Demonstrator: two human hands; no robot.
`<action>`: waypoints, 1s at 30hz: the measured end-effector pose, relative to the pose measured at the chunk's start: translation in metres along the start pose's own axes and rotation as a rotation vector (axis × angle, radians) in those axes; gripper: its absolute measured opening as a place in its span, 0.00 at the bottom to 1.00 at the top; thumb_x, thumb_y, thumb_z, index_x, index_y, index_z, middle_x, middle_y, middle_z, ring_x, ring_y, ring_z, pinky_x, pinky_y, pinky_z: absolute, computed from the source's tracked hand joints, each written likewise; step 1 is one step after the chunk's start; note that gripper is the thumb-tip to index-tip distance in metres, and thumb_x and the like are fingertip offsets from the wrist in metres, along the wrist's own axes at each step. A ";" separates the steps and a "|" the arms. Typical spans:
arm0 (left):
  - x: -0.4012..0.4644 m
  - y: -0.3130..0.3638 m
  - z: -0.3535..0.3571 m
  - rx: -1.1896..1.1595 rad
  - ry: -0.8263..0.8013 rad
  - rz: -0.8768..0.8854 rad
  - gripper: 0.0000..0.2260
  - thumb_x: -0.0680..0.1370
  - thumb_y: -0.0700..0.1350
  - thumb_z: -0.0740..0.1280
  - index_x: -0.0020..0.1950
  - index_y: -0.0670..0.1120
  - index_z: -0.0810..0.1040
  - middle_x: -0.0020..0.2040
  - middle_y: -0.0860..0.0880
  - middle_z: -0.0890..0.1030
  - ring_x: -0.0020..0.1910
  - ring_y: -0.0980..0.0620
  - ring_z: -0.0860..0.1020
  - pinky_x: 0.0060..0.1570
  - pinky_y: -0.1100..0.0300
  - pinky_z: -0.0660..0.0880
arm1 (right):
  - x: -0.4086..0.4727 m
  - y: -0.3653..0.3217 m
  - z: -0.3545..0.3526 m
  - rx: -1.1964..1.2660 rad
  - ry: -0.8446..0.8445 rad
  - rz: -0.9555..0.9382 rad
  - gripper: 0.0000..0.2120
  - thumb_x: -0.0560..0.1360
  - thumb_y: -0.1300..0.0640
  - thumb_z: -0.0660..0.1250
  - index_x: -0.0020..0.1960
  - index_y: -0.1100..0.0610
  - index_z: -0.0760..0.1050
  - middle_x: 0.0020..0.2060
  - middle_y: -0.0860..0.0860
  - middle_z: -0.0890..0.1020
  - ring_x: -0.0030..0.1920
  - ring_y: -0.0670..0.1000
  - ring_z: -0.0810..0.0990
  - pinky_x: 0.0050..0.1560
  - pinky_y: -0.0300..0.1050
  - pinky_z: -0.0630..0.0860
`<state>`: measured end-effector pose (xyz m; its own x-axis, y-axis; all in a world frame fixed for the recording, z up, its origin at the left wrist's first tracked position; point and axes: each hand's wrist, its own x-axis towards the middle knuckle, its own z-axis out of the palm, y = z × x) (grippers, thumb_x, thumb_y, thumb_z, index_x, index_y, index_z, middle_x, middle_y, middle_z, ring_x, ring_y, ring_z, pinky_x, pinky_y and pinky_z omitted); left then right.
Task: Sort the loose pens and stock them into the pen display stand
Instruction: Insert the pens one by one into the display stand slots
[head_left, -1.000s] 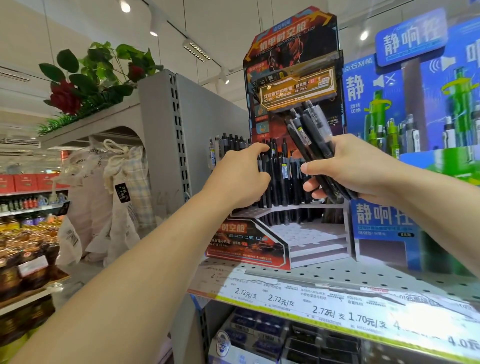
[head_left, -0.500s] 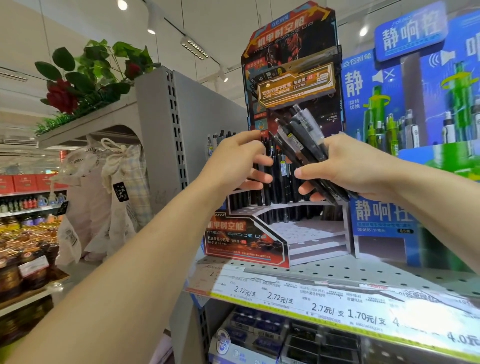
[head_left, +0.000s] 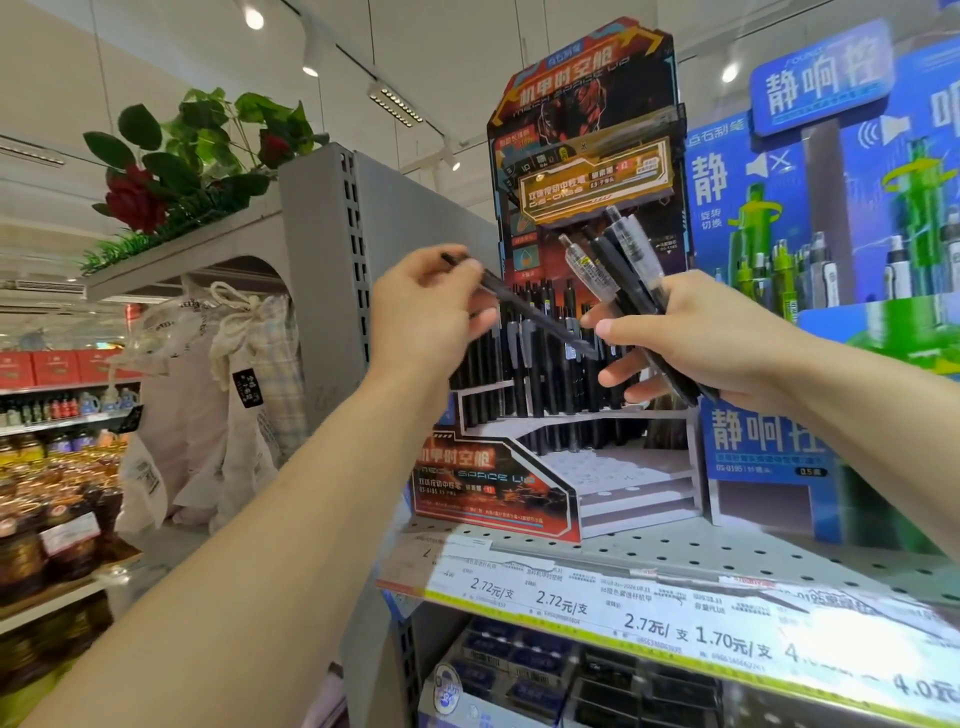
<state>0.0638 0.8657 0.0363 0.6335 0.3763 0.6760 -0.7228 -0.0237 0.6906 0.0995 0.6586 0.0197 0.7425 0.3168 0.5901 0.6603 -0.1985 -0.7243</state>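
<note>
Having left the rows in the pen display stand (head_left: 519, 483), the left hand (head_left: 421, 317) pinched a single black pen (head_left: 535, 317), drawn from the bundle of pens (head_left: 623, 270) gripped in the right hand (head_left: 691, 343); stocking awaited.

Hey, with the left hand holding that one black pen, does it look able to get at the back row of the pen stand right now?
Probably yes. The left hand grips a single black pen just in front of the pen display stand. The right hand holds its bundle of pens off to the right, so the back row's left side looks open.
</note>
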 end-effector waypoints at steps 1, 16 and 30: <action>0.004 0.002 -0.007 0.021 0.059 0.064 0.06 0.80 0.38 0.68 0.52 0.49 0.81 0.49 0.47 0.83 0.45 0.54 0.86 0.40 0.62 0.82 | 0.000 0.000 0.000 -0.011 0.019 -0.003 0.04 0.81 0.56 0.68 0.54 0.52 0.81 0.52 0.50 0.85 0.40 0.52 0.88 0.34 0.44 0.83; 0.001 -0.026 -0.027 0.634 0.009 0.538 0.10 0.77 0.48 0.72 0.54 0.59 0.76 0.43 0.62 0.80 0.39 0.63 0.81 0.44 0.62 0.82 | -0.005 -0.004 0.000 -0.185 0.090 -0.017 0.05 0.82 0.54 0.65 0.48 0.50 0.74 0.23 0.50 0.78 0.23 0.47 0.74 0.23 0.37 0.71; 0.017 -0.002 0.003 1.006 -0.469 0.074 0.23 0.80 0.38 0.60 0.75 0.49 0.70 0.46 0.43 0.85 0.34 0.50 0.85 0.34 0.56 0.83 | 0.000 -0.001 0.001 -0.112 0.047 0.005 0.01 0.81 0.58 0.68 0.52 0.53 0.78 0.27 0.48 0.81 0.29 0.45 0.81 0.29 0.38 0.78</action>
<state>0.0773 0.8694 0.0474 0.7930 -0.0396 0.6079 -0.3446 -0.8520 0.3941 0.0986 0.6593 0.0198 0.7485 0.2719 0.6049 0.6632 -0.3035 -0.6842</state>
